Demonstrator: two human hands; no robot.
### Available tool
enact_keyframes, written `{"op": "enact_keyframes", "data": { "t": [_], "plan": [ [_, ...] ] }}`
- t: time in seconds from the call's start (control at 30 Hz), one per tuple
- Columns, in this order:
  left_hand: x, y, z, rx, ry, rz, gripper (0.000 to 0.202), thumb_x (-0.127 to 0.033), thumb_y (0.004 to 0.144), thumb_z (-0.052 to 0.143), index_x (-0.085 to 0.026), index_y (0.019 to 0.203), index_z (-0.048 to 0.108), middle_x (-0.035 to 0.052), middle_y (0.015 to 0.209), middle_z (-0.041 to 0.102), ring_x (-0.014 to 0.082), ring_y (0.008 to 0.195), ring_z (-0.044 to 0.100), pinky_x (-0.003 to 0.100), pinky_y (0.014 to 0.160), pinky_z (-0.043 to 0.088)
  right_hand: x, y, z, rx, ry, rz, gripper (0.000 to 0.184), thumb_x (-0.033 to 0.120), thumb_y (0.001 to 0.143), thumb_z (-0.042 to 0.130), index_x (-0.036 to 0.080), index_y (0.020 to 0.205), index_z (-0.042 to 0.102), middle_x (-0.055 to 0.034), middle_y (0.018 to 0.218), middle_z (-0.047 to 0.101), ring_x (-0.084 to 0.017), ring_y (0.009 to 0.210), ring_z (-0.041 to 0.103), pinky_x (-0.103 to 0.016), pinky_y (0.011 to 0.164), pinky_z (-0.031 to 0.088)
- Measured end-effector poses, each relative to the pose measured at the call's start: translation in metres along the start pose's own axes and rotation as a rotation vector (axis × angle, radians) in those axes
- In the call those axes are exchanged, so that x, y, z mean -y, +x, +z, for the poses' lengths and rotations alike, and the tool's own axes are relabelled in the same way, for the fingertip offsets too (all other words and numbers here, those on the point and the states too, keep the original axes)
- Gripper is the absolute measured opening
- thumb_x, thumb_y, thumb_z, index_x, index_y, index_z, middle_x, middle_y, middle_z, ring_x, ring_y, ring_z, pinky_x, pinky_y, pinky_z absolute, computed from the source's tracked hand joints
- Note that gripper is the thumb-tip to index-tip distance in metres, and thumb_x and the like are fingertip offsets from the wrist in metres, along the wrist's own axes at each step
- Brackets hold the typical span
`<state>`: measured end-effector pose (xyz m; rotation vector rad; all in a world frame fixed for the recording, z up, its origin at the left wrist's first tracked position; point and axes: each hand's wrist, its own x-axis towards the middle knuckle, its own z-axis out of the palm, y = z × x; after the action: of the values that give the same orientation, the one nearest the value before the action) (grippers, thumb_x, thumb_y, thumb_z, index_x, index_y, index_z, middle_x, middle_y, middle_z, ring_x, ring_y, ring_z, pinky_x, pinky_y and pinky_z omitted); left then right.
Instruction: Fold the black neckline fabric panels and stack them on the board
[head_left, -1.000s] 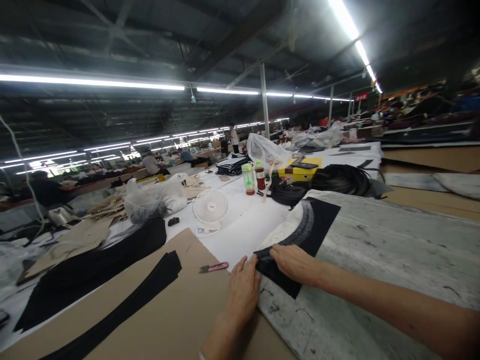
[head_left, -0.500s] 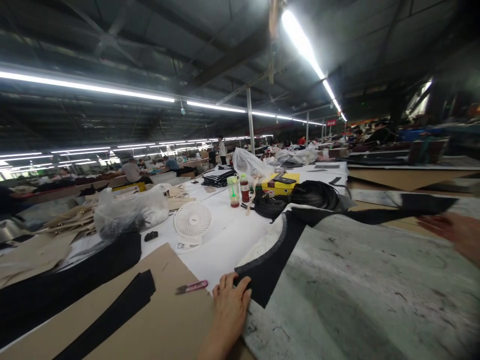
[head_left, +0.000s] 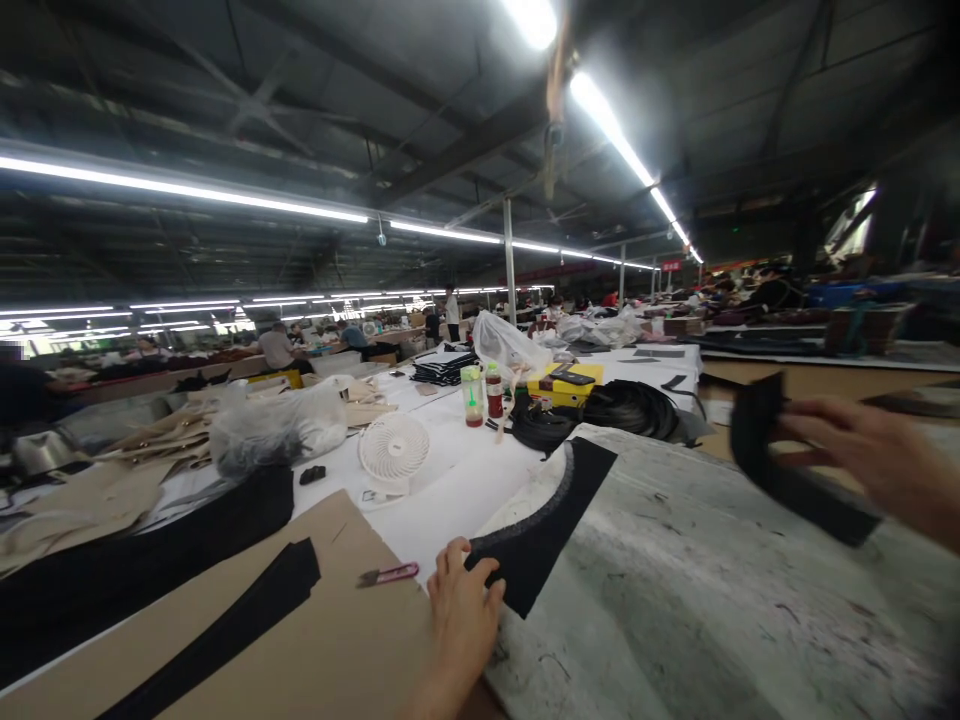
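The operator's right hand (head_left: 862,462) grips a curved black strip (head_left: 757,455), pinched between thumb and fingers and held up above the right side of the grey work board (head_left: 720,560). The left hand (head_left: 463,610) is unclenched, its fingertips resting at the near left corner of the black panel (head_left: 551,525), which lies flat on the board. Thread snips (head_left: 394,573) lie left of this hand, near a white fan (head_left: 394,447).
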<state>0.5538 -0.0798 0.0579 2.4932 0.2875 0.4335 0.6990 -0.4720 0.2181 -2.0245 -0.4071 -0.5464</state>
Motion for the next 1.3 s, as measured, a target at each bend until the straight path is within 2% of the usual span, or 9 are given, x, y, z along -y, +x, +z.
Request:
{"op": "enact_keyframes", "data": {
  "t": [0.17, 0.3, 0.5, 0.6, 0.8, 1.0, 1.17, 1.23, 1.3],
  "plan": [
    [-0.014, -0.032, -0.039, 0.082, -0.315, -0.002, 0.045, -0.05, 0.093, 0.036, -0.022, 0.12, 0.058, 0.0066, 0.099, 0.065, 0.0194, 0.094, 0.062, 0.031, 0.083, 0.049, 0.091, -0.065, 0.139, 0.373, 0.057, -0.192, 0.015, 0.038, 0.079, 0.052, 0.023, 0.08, 0.056, -0.0042, 0.073, 0.062, -0.02, 0.062, 0.059, -0.033, 0.055, 0.049],
    [0.003, -0.085, -0.081, 0.09, -0.757, -0.235, 0.066, -0.071, 0.077, 0.051, -0.018, 0.117, 0.056, 0.0084, 0.094, 0.068, 0.023, 0.089, 0.065, 0.032, 0.072, 0.051, 0.145, -0.147, 0.233, 0.626, 0.063, -0.406, 0.007, 0.02, 0.081, 0.047, 0.021, 0.077, 0.053, -0.001, 0.073, 0.06, -0.016, 0.066, 0.054, -0.028, 0.06, 0.042],
    [0.074, -0.187, -0.127, -0.174, -0.832, -0.437, 0.06, -0.052, 0.061, 0.077, -0.018, 0.109, 0.065, 0.009, 0.104, 0.071, 0.0288, 0.103, 0.064, 0.038, 0.091, 0.05, 0.204, -0.249, 0.305, 0.852, 0.061, -0.566, 0.01, 0.016, 0.084, 0.049, 0.018, 0.088, 0.057, -0.0043, 0.086, 0.063, -0.017, 0.071, 0.055, -0.028, 0.064, 0.039],
    [0.108, -0.239, -0.147, -0.229, -0.957, -0.602, 0.058, -0.049, 0.051, 0.082, -0.018, 0.099, 0.07, 0.0075, 0.098, 0.074, 0.0325, 0.099, 0.066, 0.042, 0.088, 0.053, 0.229, -0.292, 0.328, 0.957, 0.09, -0.638, 0.012, 0.02, 0.085, 0.051, 0.018, 0.093, 0.059, -0.0044, 0.092, 0.064, -0.017, 0.072, 0.057, -0.028, 0.063, 0.04],
    [0.151, -0.325, -0.19, -0.358, -1.066, -0.942, 0.055, -0.036, 0.053, 0.085, -0.014, 0.101, 0.069, 0.0079, 0.09, 0.075, 0.0325, 0.093, 0.068, 0.036, 0.076, 0.056, 0.251, -0.36, 0.336, 1.113, 0.224, -0.881, 0.022, 0.025, 0.086, 0.057, 0.018, 0.107, 0.057, -0.0059, 0.109, 0.062, -0.02, 0.099, 0.057, -0.031, 0.09, 0.044],
    [0.179, -0.379, -0.223, -0.565, -0.795, -1.066, 0.05, -0.034, 0.06, 0.078, -0.016, 0.105, 0.065, 0.0066, 0.092, 0.074, 0.0252, 0.083, 0.069, 0.031, 0.07, 0.055, 0.227, -0.336, 0.31, 1.106, 0.204, -0.832, 0.04, 0.007, 0.085, 0.049, 0.021, 0.122, 0.054, -0.0081, 0.121, 0.057, -0.022, 0.112, 0.05, -0.039, 0.101, 0.039],
    [0.197, -0.423, -0.234, -0.62, -0.347, -1.079, 0.052, -0.037, 0.068, 0.067, -0.016, 0.114, 0.057, 0.0085, 0.093, 0.07, 0.0269, 0.083, 0.068, 0.037, 0.075, 0.055, 0.166, -0.32, 0.272, 1.024, 0.044, -0.984, 0.028, 0.012, 0.091, 0.047, 0.024, 0.111, 0.062, -0.0054, 0.103, 0.064, -0.018, 0.091, 0.059, -0.032, 0.082, 0.046],
    [0.194, -0.433, -0.232, -0.664, 0.035, -1.017, 0.056, -0.038, 0.075, 0.059, -0.015, 0.125, 0.052, 0.0125, 0.104, 0.067, 0.0307, 0.093, 0.065, 0.046, 0.084, 0.052, 0.133, -0.33, 0.259, 0.951, 0.032, -1.103, 0.035, 0.018, 0.087, 0.056, 0.027, 0.12, 0.06, -0.0027, 0.104, 0.067, -0.018, 0.092, 0.062, -0.031, 0.085, 0.045],
    [0.184, -0.436, -0.225, -0.678, 0.469, -0.841, 0.052, -0.037, 0.084, 0.05, -0.017, 0.131, 0.05, 0.0151, 0.12, 0.06, 0.0341, 0.11, 0.057, 0.054, 0.096, 0.044, 0.103, -0.342, 0.256, 0.862, 0.047, -1.079, 0.042, 0.025, 0.085, 0.061, 0.03, 0.127, 0.059, -0.0005, 0.11, 0.069, -0.019, 0.096, 0.063, -0.031, 0.087, 0.044]
  ]
}}
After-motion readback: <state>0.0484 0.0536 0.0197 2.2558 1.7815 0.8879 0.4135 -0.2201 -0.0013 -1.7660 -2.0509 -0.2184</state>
